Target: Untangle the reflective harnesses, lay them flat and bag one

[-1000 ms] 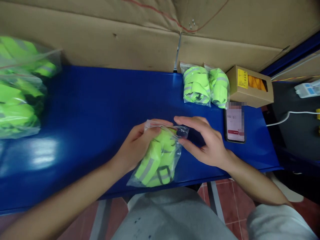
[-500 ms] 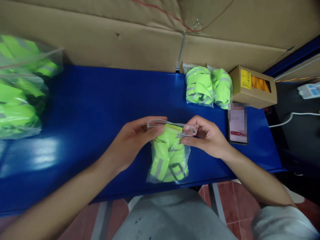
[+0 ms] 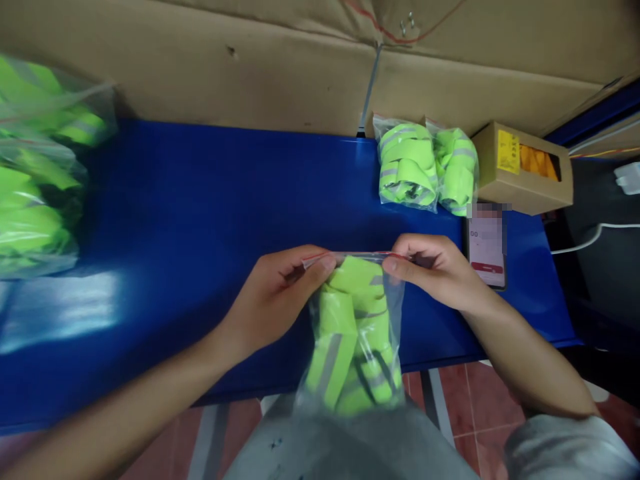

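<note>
Both my hands grip the top edge of a clear zip bag (image 3: 310,373), one near each upper corner. Inside it lies a folded neon-yellow reflective strap (image 3: 340,313) with grey bands and a dark strip. My left hand (image 3: 285,287) pinches the left end of the red-lined seal between thumb and fingers. My right hand (image 3: 430,267) pinches the right end the same way. The seal is stretched straight between them. The bag hangs at the table's front edge, its lower end in front of my grey shirt.
Two filled bags (image 3: 407,163) stand at the back of the blue table (image 3: 225,193), beside a cardboard box (image 3: 535,190) with orange contents. A phone (image 3: 486,250) lies in front of the box. More bags of neon-yellow material (image 3: 35,213) are piled at the left.
The bag has come nearer my body and its lower end now reaches past the table edge. Its bunched top has been pulled straight, with my hands slightly farther apart.
</note>
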{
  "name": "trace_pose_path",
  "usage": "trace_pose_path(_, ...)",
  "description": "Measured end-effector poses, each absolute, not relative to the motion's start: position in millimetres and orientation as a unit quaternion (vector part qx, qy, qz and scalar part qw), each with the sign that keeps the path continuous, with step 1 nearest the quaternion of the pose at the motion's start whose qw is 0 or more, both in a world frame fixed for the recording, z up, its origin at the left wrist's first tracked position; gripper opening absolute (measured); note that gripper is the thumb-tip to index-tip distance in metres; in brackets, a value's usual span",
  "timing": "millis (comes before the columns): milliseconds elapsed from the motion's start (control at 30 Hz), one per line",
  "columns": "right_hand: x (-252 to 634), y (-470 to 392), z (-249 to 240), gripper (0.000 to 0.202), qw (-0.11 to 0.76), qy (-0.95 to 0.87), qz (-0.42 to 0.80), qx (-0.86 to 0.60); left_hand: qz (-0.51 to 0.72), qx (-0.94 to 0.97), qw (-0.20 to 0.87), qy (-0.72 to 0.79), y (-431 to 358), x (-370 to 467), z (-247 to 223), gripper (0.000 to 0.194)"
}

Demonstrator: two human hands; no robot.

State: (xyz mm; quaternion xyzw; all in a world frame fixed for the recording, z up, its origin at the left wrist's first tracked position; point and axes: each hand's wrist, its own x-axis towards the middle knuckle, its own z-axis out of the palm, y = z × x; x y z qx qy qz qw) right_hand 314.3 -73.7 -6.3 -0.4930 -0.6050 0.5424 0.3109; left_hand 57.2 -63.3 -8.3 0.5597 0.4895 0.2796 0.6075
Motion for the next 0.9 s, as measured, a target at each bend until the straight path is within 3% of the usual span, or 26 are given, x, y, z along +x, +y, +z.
trace_pose_path(233,316.2,-72.2,-6.7,0.041,0.282,-0.575,0.595,-0.485,0.292,0.509,0.645,0.489,-63.1,58.0,-15.4,0.026)
trace_pose_path(500,310.5,-83.7,-5.9,0.015,0.305,-0.693,0.473,-0.451,0.27,0.536,0.649,0.467,-65.8,58.3,-13.8,0.024)
trace_pose_path(633,308.2,-86.9,-10.3,0.028,0.327,-0.706,0.443,-0.446,0.275,0.594,0.606,0.451,-68.0,56.3,-15.8,0.038)
trace_pose_path(900,312.3,-79.4,-8.7,0.015,0.305,-0.759,0.45,-0.359,0.255,0.67,0.562,0.412,-65.7,54.8,-17.1,0.017)
